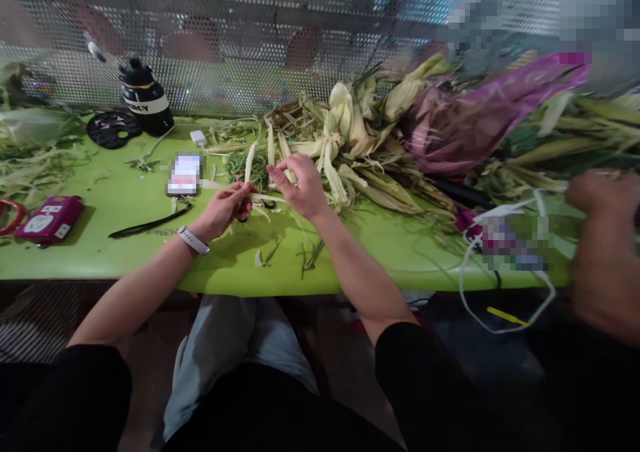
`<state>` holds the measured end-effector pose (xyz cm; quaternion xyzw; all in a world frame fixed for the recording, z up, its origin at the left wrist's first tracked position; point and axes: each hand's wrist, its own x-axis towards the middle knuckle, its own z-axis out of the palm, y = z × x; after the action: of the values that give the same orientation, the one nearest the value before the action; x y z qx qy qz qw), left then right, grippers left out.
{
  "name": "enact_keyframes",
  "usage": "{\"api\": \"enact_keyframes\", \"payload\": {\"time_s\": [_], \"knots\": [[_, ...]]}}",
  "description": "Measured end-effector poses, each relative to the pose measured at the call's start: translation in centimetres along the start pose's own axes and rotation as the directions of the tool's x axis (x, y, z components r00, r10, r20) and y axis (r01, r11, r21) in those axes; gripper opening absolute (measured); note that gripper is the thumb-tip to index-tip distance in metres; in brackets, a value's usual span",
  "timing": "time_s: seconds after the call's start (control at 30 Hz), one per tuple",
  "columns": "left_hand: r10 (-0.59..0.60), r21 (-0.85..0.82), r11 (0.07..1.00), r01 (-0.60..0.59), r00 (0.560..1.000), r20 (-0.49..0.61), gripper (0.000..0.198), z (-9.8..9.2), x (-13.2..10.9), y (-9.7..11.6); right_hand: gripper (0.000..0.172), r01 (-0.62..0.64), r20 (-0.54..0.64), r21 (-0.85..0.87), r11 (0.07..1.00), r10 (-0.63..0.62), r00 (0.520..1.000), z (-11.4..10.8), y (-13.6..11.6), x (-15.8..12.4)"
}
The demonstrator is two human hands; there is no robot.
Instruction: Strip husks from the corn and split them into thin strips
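Observation:
My left hand [227, 209], with a white band on its wrist, is closed over the green table. Its fingers pinch pale corn husk strips [250, 162], one standing upward and one reaching right toward my other hand. Something small, dark and reddish shows under these fingers, too hidden to name. My right hand [303, 189] is just to the right, thumb and forefinger drawn together beside more upright husk strips. Whether a strip lies between those fingertips, I cannot make out. Behind both hands lies a small heap of green shreds [240, 167].
A large pile of corn husks [345, 139] and a purple plastic bag [450, 132] lie at right. A phone [184, 173], black strap [150, 227], black bottle [146, 99] and magenta box [50, 220] are at left. Another person's hand [603, 192] is at far right, near a white cable [463, 272].

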<state>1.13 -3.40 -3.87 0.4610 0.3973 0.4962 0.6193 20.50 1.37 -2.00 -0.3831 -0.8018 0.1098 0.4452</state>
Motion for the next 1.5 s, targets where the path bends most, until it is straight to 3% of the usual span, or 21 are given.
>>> {"api": "enact_keyframes", "payload": {"time_s": [0.03, 0.1, 0.17, 0.37, 0.57, 0.67, 0.77, 0.87, 0.93, 1.0, 1.03, 1.1, 1.2, 1.3, 1.5], "knots": [[-0.008, -0.018, 1.000, 0.008, 1.000, -0.027, 0.029, 0.1, 0.0, 0.1, 0.062, -0.085, 0.140, 0.060, 0.995, 0.076, 0.987, -0.2, -0.4, -0.1], [-0.016, -0.029, 0.999, 0.014, 0.997, -0.070, 0.028, 0.1, 0.1, 0.3, 0.063, -0.237, 0.383, 0.136, 0.962, 0.169, 0.908, -0.4, -0.8, -0.4], [-0.004, -0.005, 1.000, 0.004, 0.997, -0.081, 0.028, 0.2, 0.1, 0.2, 0.061, -0.304, 0.491, 0.180, 0.935, 0.183, 0.852, -0.1, -1.0, -0.5], [0.045, 0.075, 0.996, -0.041, 0.997, -0.055, 0.029, 0.1, 0.2, -0.3, 0.053, -0.320, 0.401, 0.265, 0.910, 0.198, 0.894, 0.8, -1.0, -0.4], [0.030, 0.034, 0.999, -0.029, 0.999, -0.020, 0.036, -0.1, 0.3, -0.5, 0.051, -0.348, 0.316, 0.284, 0.893, 0.255, 0.914, 1.0, -0.4, -0.4], [0.019, -0.013, 1.000, -0.019, 1.000, -0.010, 0.030, -0.8, 0.5, -0.4, 0.049, -0.370, 0.313, 0.366, 0.854, 0.261, 0.913, 1.3, 0.2, -0.3], [0.028, -0.141, 0.990, -0.030, 0.999, -0.019, 0.019, -1.5, 0.7, -0.2, 0.045, -0.374, 0.175, 0.489, 0.788, 0.331, 0.927, 1.3, 0.5, -0.2], [0.069, -0.222, 0.972, -0.077, 0.997, -0.044, 0.013, -1.6, 0.9, -0.2, 0.040, -0.409, 0.054, 0.511, 0.756, 0.447, 0.893, 1.2, 0.2, -0.3], [0.119, -0.223, 0.966, -0.131, 0.991, -0.067, 0.014, -1.4, 1.1, -0.4, 0.036, -0.471, 0.174, 0.443, 0.762, 0.443, 0.880, 1.4, -0.6, -0.6], [0.165, -0.217, 0.960, -0.179, 0.983, -0.080, 0.017, -1.0, 1.1, -0.5, 0.033, -0.522, 0.395, 0.387, 0.760, 0.376, 0.839, 2.1, -1.5, -1.0], [0.177, -0.214, 0.958, -0.192, 0.980, -0.086, 0.017, -0.7, 1.1, -0.5, 0.031, -0.545, 0.486, 0.405, 0.734, 0.332, 0.808, 2.6, -1.9, -1.3], [0.163, -0.205, 0.962, -0.180, 0.982, -0.097, 0.020, -0.2, 0.9, -0.5, 0.029, -0.571, 0.555, 0.507, 0.646, 0.262, 0.790, 3.8, -2.4, -1.7], [0.092, -0.187, 0.976, -0.114, 0.988, -0.123, 0.032, 0.4, 0.7, -0.4, 0.029, -0.596, 0.563, 0.613, 0.519, 0.243, 0.790, 5.4, -2.5, -2.0], [0.091, -0.178, 0.978, -0.113, 0.988, -0.128, 0.038, 0.6, 0.5, -0.5, 0.032, -0.584, 0.540, 0.668, 0.461, 0.240, 0.807, 6.0, -2.1, -2.1], [0.210, -0.187, 0.956, -0.225, 0.973, -0.099, 0.030, 0.5, 0.7, -1.1, 0.033, -0.491, 0.421, 0.667, 0.560, 0.261, 0.869, 6.0, -1.4, -2.2]]}}
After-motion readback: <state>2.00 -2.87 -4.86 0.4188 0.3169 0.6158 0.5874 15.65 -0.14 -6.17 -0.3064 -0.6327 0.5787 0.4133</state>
